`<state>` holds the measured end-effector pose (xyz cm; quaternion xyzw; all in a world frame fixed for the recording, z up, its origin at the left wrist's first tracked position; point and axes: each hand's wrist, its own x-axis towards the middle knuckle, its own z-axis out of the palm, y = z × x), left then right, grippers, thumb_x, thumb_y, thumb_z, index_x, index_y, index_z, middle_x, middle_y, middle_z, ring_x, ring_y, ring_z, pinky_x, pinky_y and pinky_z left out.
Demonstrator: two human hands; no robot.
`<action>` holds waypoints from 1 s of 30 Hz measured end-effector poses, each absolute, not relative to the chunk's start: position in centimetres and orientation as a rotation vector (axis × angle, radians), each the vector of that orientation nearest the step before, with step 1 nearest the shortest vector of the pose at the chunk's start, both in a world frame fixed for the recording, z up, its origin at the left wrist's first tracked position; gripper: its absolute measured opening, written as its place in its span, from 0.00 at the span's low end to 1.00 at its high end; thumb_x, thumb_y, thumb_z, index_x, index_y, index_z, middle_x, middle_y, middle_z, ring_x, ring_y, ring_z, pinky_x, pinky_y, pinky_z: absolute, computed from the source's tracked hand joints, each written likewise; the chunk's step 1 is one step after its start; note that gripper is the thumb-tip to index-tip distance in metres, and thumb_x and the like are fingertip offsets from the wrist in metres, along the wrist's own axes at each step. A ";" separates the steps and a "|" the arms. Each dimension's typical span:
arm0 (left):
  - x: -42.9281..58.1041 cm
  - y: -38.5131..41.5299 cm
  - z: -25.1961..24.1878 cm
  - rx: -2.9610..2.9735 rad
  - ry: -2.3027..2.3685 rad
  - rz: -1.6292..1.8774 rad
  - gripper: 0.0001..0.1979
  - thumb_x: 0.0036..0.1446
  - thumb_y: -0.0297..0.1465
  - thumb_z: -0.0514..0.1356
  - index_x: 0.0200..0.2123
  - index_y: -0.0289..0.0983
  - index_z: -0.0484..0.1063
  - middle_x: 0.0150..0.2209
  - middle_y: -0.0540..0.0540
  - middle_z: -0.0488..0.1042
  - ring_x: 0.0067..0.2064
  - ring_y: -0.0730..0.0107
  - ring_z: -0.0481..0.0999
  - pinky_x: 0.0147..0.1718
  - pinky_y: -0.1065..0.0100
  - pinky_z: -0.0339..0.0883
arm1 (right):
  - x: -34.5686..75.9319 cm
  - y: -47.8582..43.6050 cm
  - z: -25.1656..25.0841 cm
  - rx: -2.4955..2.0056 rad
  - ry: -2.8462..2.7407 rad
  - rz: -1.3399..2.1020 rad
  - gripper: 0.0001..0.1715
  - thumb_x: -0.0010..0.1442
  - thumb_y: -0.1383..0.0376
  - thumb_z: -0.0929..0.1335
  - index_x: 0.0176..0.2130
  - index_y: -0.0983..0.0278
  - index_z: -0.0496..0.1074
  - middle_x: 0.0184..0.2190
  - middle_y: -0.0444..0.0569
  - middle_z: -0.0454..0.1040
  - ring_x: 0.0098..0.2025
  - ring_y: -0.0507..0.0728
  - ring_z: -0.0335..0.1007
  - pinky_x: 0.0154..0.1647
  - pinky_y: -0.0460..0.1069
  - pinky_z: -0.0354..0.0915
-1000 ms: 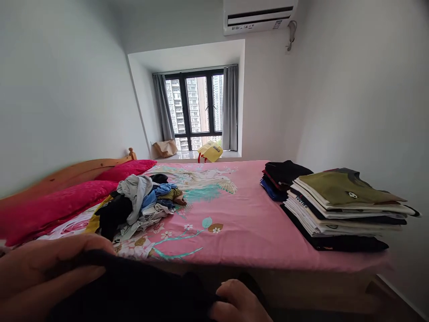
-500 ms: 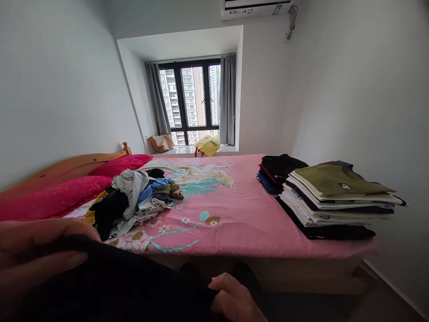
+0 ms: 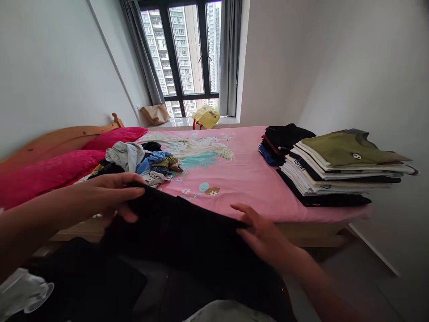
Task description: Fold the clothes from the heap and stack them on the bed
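Note:
A black garment (image 3: 187,241) hangs stretched between my two hands, in front of the bed. Its straight upper edge looks like a waistband, but I cannot make out the full shape in the dark cloth. My left hand (image 3: 114,192) pinches the left end of that edge, fingers on top and thumb along it. At the right end, my right hand (image 3: 259,230) has the edge between thumb and fingers. Beyond my left hand lies a loose heap of crumpled clothes (image 3: 129,154) on the bed. Right of centre stands a tall stack of folded shirts (image 3: 355,150), an olive one on top.
The bed has a pink patterned sheet (image 3: 248,188) and red pillows (image 3: 63,172) by a wooden headboard (image 3: 63,136). A smaller dark folded pile (image 3: 288,138) adjoins the shirts. A paper bag (image 3: 156,114) and a yellow bag (image 3: 206,117) sit by the window. Clear plastic (image 3: 25,290) shows lower left.
Both hands have risen into fuller view, and the garment's upper edge is now spread between them. The view has tilted down, so the bed and window sit higher in the picture.

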<state>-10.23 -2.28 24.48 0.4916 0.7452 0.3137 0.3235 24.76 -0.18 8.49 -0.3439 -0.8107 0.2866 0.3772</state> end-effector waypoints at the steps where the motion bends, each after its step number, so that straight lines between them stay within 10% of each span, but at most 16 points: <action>1: -9.1 -0.5 24.2 1.254 1.824 0.710 0.24 0.33 0.40 0.72 0.35 0.36 0.75 0.24 0.49 0.76 0.25 0.62 0.77 0.17 0.72 0.66 | 25.8 1.6 8.6 -0.953 -2.071 0.754 0.22 0.56 0.70 0.64 0.52 0.60 0.67 0.41 0.48 0.75 0.41 0.55 0.72 0.42 0.50 0.68; 5: -5.2 7.3 23.2 1.402 1.454 0.937 0.16 0.41 0.31 0.69 0.35 0.32 0.75 0.34 0.47 0.78 0.39 0.58 0.78 0.36 0.65 0.72 | 30.8 8.9 12.5 -1.285 -1.950 0.673 0.10 0.58 0.65 0.66 0.41 0.64 0.73 0.22 0.44 0.73 0.23 0.51 0.69 0.26 0.46 0.62; 12: -4.5 16.7 18.7 1.485 1.312 1.290 0.14 0.48 0.29 0.63 0.39 0.30 0.76 0.43 0.45 0.77 0.47 0.58 0.73 0.46 0.58 0.65 | 32.5 13.4 18.6 -1.488 -1.933 -0.037 0.10 0.57 0.67 0.66 0.41 0.61 0.72 0.21 0.42 0.71 0.22 0.50 0.65 0.28 0.48 0.59; 22: -8.0 13.7 -3.9 1.019 1.572 1.151 0.14 0.27 0.26 0.67 0.25 0.35 0.75 0.28 0.46 0.77 0.37 0.58 0.75 0.37 0.62 0.66 | 23.0 12.4 -9.4 -1.375 -2.076 0.260 0.17 0.52 0.76 0.60 0.39 0.63 0.71 0.44 0.52 0.75 0.45 0.59 0.72 0.45 0.55 0.67; 26: -9.1 12.4 -7.0 0.910 1.616 1.200 0.22 0.32 0.29 0.68 0.36 0.37 0.74 0.43 0.43 0.76 0.48 0.59 0.73 0.41 0.67 0.66 | 22.9 11.4 -13.2 -1.314 -2.039 0.229 0.16 0.53 0.76 0.60 0.39 0.64 0.70 0.46 0.54 0.74 0.48 0.60 0.70 0.48 0.58 0.65; 30: -8.8 13.2 -7.4 0.835 1.652 1.116 0.22 0.34 0.38 0.70 0.34 0.34 0.74 0.34 0.42 0.78 0.38 0.59 0.76 0.30 0.67 0.65 | 23.4 11.8 -13.7 -1.279 -2.007 0.243 0.16 0.54 0.76 0.59 0.40 0.64 0.69 0.46 0.54 0.74 0.49 0.59 0.70 0.48 0.58 0.64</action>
